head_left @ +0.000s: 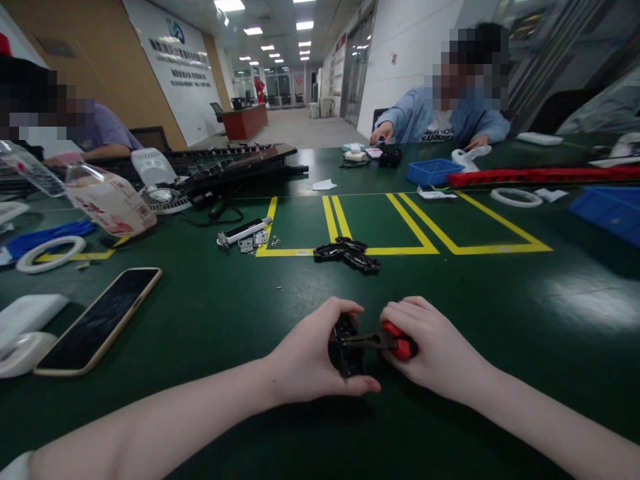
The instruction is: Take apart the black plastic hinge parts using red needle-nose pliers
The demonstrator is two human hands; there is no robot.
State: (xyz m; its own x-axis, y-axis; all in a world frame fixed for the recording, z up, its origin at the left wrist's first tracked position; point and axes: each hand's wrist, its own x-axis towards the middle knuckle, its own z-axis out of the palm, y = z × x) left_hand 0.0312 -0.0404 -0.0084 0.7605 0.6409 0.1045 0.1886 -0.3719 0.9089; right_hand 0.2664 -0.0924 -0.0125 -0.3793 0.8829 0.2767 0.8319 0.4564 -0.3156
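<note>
My left hand (315,353) is closed around a black plastic part (347,353), thumb below and fingers above it. In my right hand (430,343) I grip red-handled pliers (373,341); their dark metal jaws reach left to the black part and appear to touch it. How far the jaws are closed I cannot make out. Ahead of my hands, several shiny black plastic pieces (345,250) lie in a loose pile across the yellow tape. Farther left sit a white and black strip (247,230) and small metal plates (253,242).
A phone (100,323) lies at the left, near white tape rolls and a bottle (107,197). Yellow tape lines (350,252) mark the green table (225,313). Blue trays (434,171) and a red strip (530,177) are farther right. Two people sit across the table.
</note>
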